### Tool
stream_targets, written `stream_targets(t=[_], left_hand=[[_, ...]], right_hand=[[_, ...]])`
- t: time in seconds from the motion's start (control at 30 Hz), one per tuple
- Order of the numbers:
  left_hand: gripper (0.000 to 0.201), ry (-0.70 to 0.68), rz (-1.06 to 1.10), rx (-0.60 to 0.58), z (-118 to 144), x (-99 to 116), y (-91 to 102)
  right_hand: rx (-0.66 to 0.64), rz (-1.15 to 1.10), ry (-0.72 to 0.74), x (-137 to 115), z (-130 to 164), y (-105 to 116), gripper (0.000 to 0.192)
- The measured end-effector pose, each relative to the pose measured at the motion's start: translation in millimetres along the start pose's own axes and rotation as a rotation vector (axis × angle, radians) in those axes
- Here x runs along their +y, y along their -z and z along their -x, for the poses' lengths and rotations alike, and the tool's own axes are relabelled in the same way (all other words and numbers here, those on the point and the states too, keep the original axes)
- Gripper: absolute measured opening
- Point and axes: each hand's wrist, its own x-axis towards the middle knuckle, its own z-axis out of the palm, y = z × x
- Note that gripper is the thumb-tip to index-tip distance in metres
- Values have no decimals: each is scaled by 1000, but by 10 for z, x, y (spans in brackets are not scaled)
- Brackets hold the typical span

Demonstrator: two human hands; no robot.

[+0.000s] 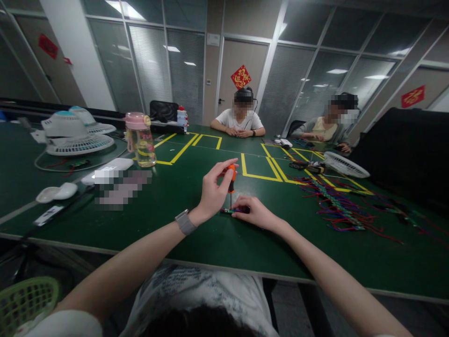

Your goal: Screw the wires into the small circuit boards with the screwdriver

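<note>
My left hand (pixel 214 187), with a grey watch on the wrist, is closed round the orange and black handle of a screwdriver (pixel 231 180). The screwdriver stands upright, its thin shaft pointing down at a small green circuit board (pixel 227 211) on the table. Whether the tip touches the board or a screw is too small to tell. Low beside the shaft, my right hand (pixel 253 211) pinches the board's right end against the table top. Its fingers partly cover the board.
The green table (pixel 196 252) bears yellow tape rectangles. To the right lie several wired circuit boards (pixel 338 206) and a white fan grille (pixel 346 164). On the left stand a pink-lidded bottle (pixel 142 140) and white fans (pixel 70 135). Two people sit across the table.
</note>
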Motion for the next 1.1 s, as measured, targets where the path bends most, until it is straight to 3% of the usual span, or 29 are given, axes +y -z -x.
stream_targets(t=[0.2, 0.53, 0.87, 1.1], left_hand=[[16, -78, -137, 53, -11, 24, 3], [34, 6, -16, -5, -17, -46, 9], [19, -83, -186, 53, -10, 2, 16], [31, 1, 14, 9, -10, -26, 8]], right_hand=[[3, 0, -6, -14, -2, 4, 16], [-3, 7, -8, -16, 1, 4, 17], [-1, 15, 2, -16, -5, 1, 15], [-3, -1, -3, -26, 0, 5, 17]])
